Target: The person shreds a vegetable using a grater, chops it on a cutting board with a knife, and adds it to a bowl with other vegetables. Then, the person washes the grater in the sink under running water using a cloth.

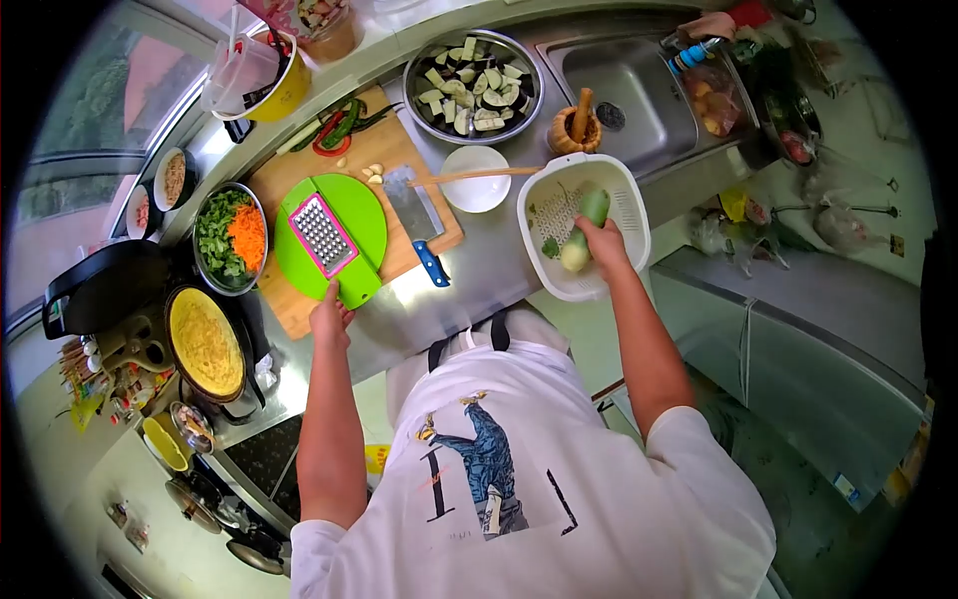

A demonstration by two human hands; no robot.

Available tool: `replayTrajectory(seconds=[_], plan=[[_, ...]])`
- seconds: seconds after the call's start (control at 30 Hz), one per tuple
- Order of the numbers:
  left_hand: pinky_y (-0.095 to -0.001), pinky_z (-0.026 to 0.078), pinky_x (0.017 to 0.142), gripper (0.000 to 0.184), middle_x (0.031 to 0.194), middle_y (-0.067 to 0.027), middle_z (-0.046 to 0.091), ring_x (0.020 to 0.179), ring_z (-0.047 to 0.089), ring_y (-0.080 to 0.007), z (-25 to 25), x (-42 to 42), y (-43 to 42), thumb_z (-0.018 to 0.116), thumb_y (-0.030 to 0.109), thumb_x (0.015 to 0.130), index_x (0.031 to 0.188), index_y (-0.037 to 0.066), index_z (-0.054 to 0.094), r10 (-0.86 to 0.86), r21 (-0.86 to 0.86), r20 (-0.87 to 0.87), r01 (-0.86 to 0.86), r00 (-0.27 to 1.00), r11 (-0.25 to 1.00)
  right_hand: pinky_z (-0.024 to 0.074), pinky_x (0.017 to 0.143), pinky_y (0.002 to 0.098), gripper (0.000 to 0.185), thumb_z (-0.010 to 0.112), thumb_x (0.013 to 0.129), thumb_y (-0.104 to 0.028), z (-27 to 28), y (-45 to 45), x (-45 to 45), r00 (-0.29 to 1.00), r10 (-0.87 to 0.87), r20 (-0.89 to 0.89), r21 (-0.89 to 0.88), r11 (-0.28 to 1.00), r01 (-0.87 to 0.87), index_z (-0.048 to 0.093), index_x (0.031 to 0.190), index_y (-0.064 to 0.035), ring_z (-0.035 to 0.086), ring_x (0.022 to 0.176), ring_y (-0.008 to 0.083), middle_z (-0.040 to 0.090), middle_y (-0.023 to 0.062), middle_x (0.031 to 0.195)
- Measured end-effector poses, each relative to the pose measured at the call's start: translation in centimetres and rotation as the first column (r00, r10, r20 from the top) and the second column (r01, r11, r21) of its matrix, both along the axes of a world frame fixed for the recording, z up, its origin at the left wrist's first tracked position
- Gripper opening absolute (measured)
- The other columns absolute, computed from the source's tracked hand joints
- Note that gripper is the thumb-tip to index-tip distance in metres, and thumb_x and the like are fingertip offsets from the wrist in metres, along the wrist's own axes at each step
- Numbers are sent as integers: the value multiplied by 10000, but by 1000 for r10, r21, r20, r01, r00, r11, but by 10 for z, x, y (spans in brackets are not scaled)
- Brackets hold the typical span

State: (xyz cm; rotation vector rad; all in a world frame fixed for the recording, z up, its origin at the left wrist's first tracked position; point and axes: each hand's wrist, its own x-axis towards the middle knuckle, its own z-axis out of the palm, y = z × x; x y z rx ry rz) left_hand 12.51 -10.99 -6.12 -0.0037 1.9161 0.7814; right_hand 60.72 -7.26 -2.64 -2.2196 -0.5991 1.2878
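Note:
My left hand [331, 315] holds the near edge of a green grater [323, 236] with a pink-rimmed metal panel. The grater lies over a round green board [371, 215] on the wooden cutting board [289, 299]. My right hand [605, 245] is closed around a pale green vegetable [595, 207] inside a white colander basket [636, 228]. A pale round end of it and some leafy bits show in the basket. A cleaver [417, 212] with a blue handle lies at the cutting board's right, with garlic cloves [375, 172] beside it.
Eggplant pieces fill a steel bowl [477, 88] at the back. Near it are a white bowl [475, 180], a wooden mortar [576, 128] and a sink [624, 75]. On the left stand a bowl of greens and carrot [230, 238] and a pan [207, 342] with a yellow pancake.

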Motion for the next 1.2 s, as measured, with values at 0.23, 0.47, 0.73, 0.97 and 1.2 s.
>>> replayTrajectory(seconds=[0.23,0.47,0.73,0.97,1.2], plan=[[-281,513,571,365,787,-7,573,620,577,-136,-3,2,-1,735,383,859,974,74,576,36,3,15,-36,999,999,500,819,339,543,657,877,-426,11,-7,40,869,-166,-465,53,975,215,549,1245,-41,608,945,186,616,77,1081],[-278,443,572,293,782,-33,571,641,521,-134,26,21,-5,676,307,906,942,35,575,-1,-130,-390,-54,921,990,505,852,348,549,589,932,-430,35,-13,46,798,-203,-568,55,957,283,512,1297,-27,605,988,184,603,77,1124],[-360,518,699,89,851,-114,633,770,623,-274,128,209,29,666,100,836,900,39,661,-645,300,-728,954,234,8,466,901,335,558,592,932,-421,52,-45,67,819,-214,-533,249,885,393,508,1292,-3,572,1040,183,594,77,1138],[-413,472,800,198,920,-94,649,924,582,-274,69,330,62,665,237,780,882,69,690,-316,-264,-809,786,-496,-558,417,916,304,547,644,910,-414,46,-81,71,922,-322,-216,290,880,376,543,1260,-6,537,1043,171,590,80,1147],[-411,509,772,206,958,-122,689,910,660,-289,11,362,82,584,151,808,927,61,726,-264,-446,-428,456,-864,-771,417,937,308,549,695,891,-395,28,-88,56,864,-382,-329,219,859,463,550,1254,-9,544,1057,163,605,77,1157]])
